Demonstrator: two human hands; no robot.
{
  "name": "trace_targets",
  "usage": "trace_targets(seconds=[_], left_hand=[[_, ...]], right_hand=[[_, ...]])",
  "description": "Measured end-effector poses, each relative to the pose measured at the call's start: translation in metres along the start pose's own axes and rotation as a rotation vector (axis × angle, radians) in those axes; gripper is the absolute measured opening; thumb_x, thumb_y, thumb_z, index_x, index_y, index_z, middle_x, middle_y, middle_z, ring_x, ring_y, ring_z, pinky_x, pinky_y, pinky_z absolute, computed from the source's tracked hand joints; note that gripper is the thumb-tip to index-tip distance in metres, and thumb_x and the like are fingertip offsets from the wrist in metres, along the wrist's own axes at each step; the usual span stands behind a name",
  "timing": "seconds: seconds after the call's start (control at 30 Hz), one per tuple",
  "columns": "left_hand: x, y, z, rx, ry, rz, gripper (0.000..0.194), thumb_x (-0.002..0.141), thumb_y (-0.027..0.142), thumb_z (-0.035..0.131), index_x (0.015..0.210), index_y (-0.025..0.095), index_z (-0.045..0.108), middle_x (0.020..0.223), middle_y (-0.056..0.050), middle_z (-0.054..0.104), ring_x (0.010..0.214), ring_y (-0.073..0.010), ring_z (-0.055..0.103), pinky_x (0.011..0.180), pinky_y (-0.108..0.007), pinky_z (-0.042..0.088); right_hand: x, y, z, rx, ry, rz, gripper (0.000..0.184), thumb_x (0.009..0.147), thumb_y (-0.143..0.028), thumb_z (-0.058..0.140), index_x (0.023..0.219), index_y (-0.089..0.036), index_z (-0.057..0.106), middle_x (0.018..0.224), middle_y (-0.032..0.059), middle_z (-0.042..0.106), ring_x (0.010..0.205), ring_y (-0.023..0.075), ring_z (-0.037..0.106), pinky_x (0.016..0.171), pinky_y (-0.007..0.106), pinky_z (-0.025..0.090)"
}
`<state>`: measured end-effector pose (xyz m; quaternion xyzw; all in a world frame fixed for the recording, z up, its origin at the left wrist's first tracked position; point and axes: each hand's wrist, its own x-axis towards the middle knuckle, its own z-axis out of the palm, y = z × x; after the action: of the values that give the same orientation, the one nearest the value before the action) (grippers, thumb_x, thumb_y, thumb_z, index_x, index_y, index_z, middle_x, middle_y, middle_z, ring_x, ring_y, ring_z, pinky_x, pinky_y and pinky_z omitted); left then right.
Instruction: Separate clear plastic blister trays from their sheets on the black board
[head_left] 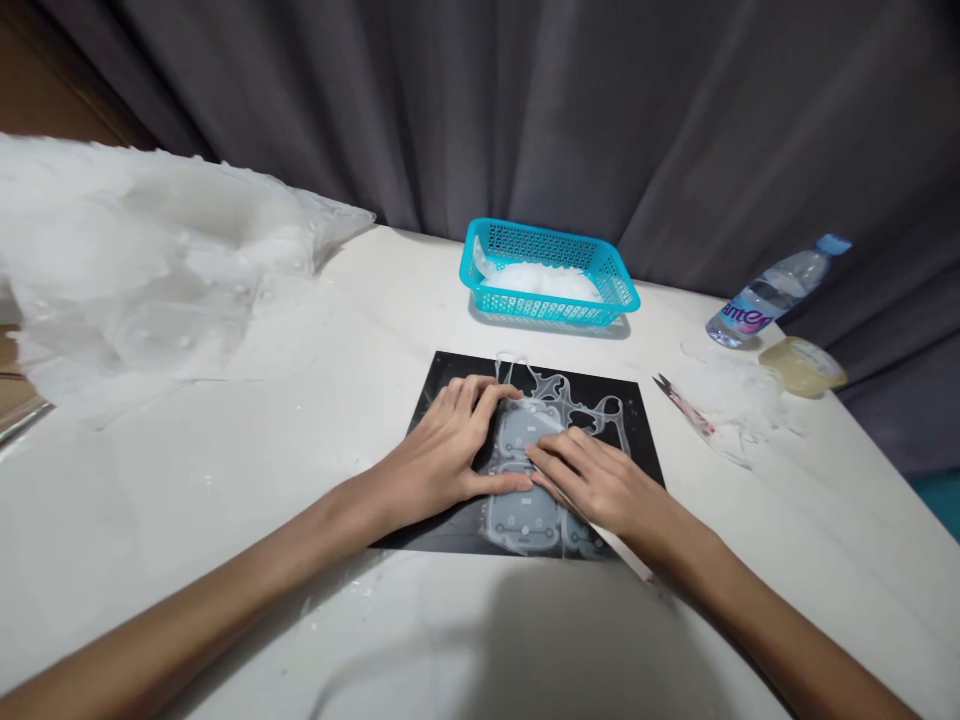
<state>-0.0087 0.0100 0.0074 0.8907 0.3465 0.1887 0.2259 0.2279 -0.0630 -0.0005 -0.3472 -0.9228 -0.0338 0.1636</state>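
Bracing translucent, round-panelled plastic sheeting (523, 520) (likely for steadiness), the left hand (448, 450) lay unclenched while the right hand (604, 483) grasped a slim white stick (627, 556).

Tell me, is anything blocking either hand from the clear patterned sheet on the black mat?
Nothing visible blocks the left hand; it rests directly on the clear patterned sheet. The right hand holds a thin white tool over it.

the white table (285, 430) bears a black mat (446, 532), blue basket (536, 308), bottle (772, 298), tape roll (802, 368), snips (685, 405), clear scraps (735, 400) and plastic bag (150, 245).
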Motion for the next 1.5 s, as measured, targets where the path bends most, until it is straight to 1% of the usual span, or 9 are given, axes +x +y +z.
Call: trace_targets(seconds=[0.13, 0.27, 0.37, 0.53, 0.63, 0.73, 1.0, 1.23, 1.5], left_hand=[[0.000, -0.002, 0.001, -0.020, -0.063, 0.003, 0.090, 0.090, 0.071, 0.064, 0.160, 0.024, 0.032, 0.151, -0.018, 0.044, 0.140, -0.0405, 0.040, 0.115, -0.059, 0.038], [-0.002, -0.004, 0.003, -0.030, -0.119, -0.007, 0.101, 0.094, 0.070, 0.058, 0.168, 0.024, 0.006, 0.159, -0.021, 0.036, 0.148, -0.0411, 0.033, 0.119, -0.062, 0.034], [-0.003, -0.007, 0.004, -0.034, -0.114, -0.044, 0.110, 0.091, 0.072, 0.060, 0.168, 0.023, 0.000, 0.161, -0.022, 0.033, 0.150, -0.0418, 0.032, 0.120, -0.063, 0.033], [0.001, -0.002, 0.003, -0.181, 0.087, -0.063, 0.120, 0.079, 0.067, 0.079, 0.167, 0.030, 0.008, 0.161, -0.018, 0.037, 0.147, -0.0387, 0.038, 0.120, -0.061, 0.034], [0.007, 0.006, 0.000, -0.426, 0.146, -0.117, 0.081, 0.090, 0.055, 0.075, 0.157, 0.030, 0.038, 0.140, -0.010, 0.061, 0.128, -0.0309, 0.058, 0.109, -0.050, 0.047], [0.011, 0.012, -0.004, -0.711, 0.148, -0.242, 0.034, 0.096, 0.049, 0.068, 0.115, 0.021, 0.067, 0.107, -0.005, 0.074, 0.099, -0.0239, 0.069, 0.088, -0.036, 0.054], [0.013, 0.013, -0.008, -1.328, 0.150, -0.494, 0.033, 0.083, 0.034, 0.086, 0.101, 0.016, 0.064, 0.097, -0.003, 0.075, 0.088, -0.0166, 0.071, 0.084, -0.028, 0.054], [0.012, 0.014, -0.004, -1.358, 0.081, -0.450, 0.032, 0.085, 0.033, 0.084, 0.106, 0.016, 0.066, 0.102, -0.005, 0.072, 0.094, -0.0172, 0.069, 0.088, -0.029, 0.054], [0.009, 0.017, -0.006, -1.145, 0.011, -0.504, 0.035, 0.079, 0.039, 0.088, 0.095, 0.015, 0.069, 0.087, 0.000, 0.068, 0.078, -0.0132, 0.062, 0.072, -0.023, 0.048]], right_hand=[[0.008, 0.024, -0.001, 0.121, 0.118, 0.097, 0.025, 0.108, -0.019, 0.046, 0.124, -0.016, 0.065, 0.115, 0.0146, 0.072, 0.107, 0.0270, 0.067, 0.091, 0.042, 0.057], [0.023, 0.092, -0.020, 0.188, 0.540, 0.621, 0.023, 0.105, -0.030, 0.052, 0.097, -0.020, 0.071, 0.095, 0.0090, 0.072, 0.091, 0.0261, 0.067, 0.083, 0.042, 0.054], [0.030, 0.116, -0.042, 0.302, 0.401, 0.603, 0.023, 0.102, -0.034, 0.058, 0.094, -0.020, 0.075, 0.098, 0.0075, 0.075, 0.096, 0.0266, 0.067, 0.087, 0.043, 0.051], [0.040, 0.073, -0.060, 0.422, 0.175, 0.349, 0.019, 0.103, -0.032, 0.061, 0.109, -0.027, 0.078, 0.105, 0.0058, 0.072, 0.104, 0.0246, 0.062, 0.097, 0.043, 0.048], [0.047, 0.045, -0.065, 0.569, 0.064, 0.289, 0.026, 0.104, -0.032, 0.060, 0.126, -0.029, 0.074, 0.104, 0.0045, 0.068, 0.097, 0.0208, 0.064, 0.090, 0.036, 0.053], [0.051, 0.034, -0.066, 0.655, 0.141, 0.364, 0.029, 0.107, -0.034, 0.055, 0.132, -0.029, 0.069, 0.107, 0.0039, 0.069, 0.095, 0.0194, 0.066, 0.088, 0.034, 0.053], [0.032, 0.026, -0.042, 0.375, 0.331, 0.398, 0.049, 0.112, -0.048, 0.030, 0.110, -0.028, 0.074, 0.111, 0.0093, 0.059, 0.108, 0.0269, 0.053, 0.099, 0.047, 0.046], [0.025, 0.009, -0.018, 0.613, 0.178, 0.556, 0.014, 0.108, -0.029, 0.052, 0.108, -0.022, 0.063, 0.100, 0.0052, 0.065, 0.092, 0.0213, 0.061, 0.083, 0.036, 0.046], [0.027, 0.010, -0.011, 0.784, 0.126, 0.649, 0.012, 0.099, -0.032, 0.069, 0.091, -0.023, 0.069, 0.082, -0.0014, 0.059, 0.080, 0.0179, 0.053, 0.075, 0.030, 0.039]])
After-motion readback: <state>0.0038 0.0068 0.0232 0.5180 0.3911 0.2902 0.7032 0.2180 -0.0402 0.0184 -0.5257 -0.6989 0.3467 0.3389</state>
